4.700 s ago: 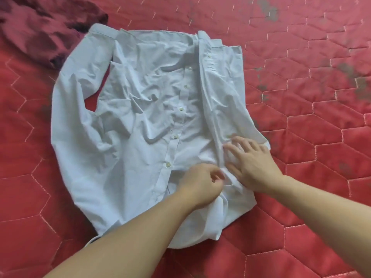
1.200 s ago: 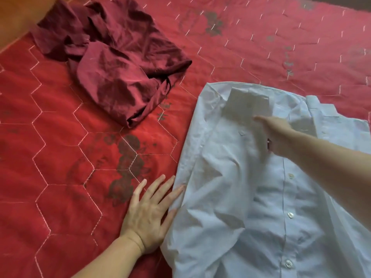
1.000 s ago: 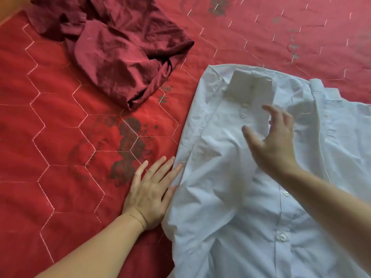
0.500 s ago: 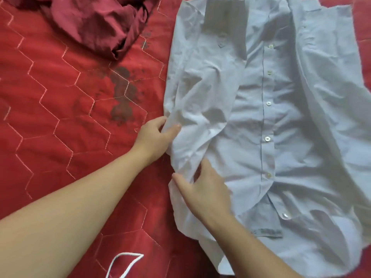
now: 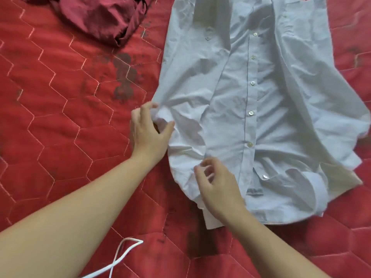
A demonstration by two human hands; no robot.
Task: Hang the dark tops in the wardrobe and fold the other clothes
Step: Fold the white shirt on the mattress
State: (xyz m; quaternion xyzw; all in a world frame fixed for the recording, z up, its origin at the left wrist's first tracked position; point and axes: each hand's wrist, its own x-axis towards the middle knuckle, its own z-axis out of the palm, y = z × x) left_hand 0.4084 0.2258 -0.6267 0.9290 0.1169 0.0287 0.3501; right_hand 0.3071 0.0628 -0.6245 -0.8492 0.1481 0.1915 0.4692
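Fingertips and thumb of the left hand pinch a raised fold at the shirt's left edge, roughly at the 9 o'clock side of the garment. The right hand hovers over the lower left hem at about 7 o'clock; its fingers are loosely curled and apart, and no cloth is visibly held between them, although light contact with the fabric underneath cannot be ruled out.

Both hands work on the pale blue button-front cotton shirt, which lies face up and buttoned on the red quilted bedcover with hexagon stitching. The left side panel, with its sleeve, is folded inward over the front. The right side at 3 o'clock appears turned in as well, though loosely and with heavy creasing. A cuff shows near 5 o'clock.

A crumpled dark maroon garment lies well apart at 11 o'clock, partly cut off by the frame edge. A white cord loop lies near 6 o'clock.

Judged status: lengthwise folding of the shirt is largely done; the crosswise fold from hem to collar is not yet made. The maroon garment is untouched. No wardrobe or hanger is in view.
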